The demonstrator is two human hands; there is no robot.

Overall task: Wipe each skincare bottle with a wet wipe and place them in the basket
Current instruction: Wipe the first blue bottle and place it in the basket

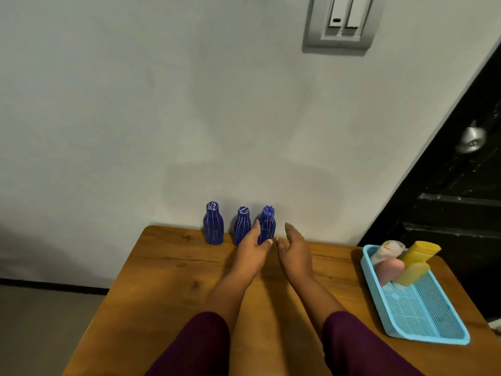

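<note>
Three dark blue bottles with white line patterns stand upright in a row at the table's far edge against the wall: a left one (pixel 213 223), a middle one (pixel 241 225) and a right one (pixel 267 223). My left hand (pixel 253 246) reaches to the right bottle, fingers apart, touching its lower side between the middle and right bottles. My right hand (pixel 294 246) is open just right of that bottle, holding nothing. A light blue mesh basket (pixel 423 316) at the right holds a yellow bottle (pixel 414 264) and a pink bottle (pixel 389 263), both leaning. No wet wipe is visible.
The wooden table (pixel 176 294) ends at the wall behind the bottles. Its left edge drops to the floor. A dark door with a metal knob (pixel 471 139) stands behind the basket at right. A switch plate (pixel 341 21) hangs on the wall above.
</note>
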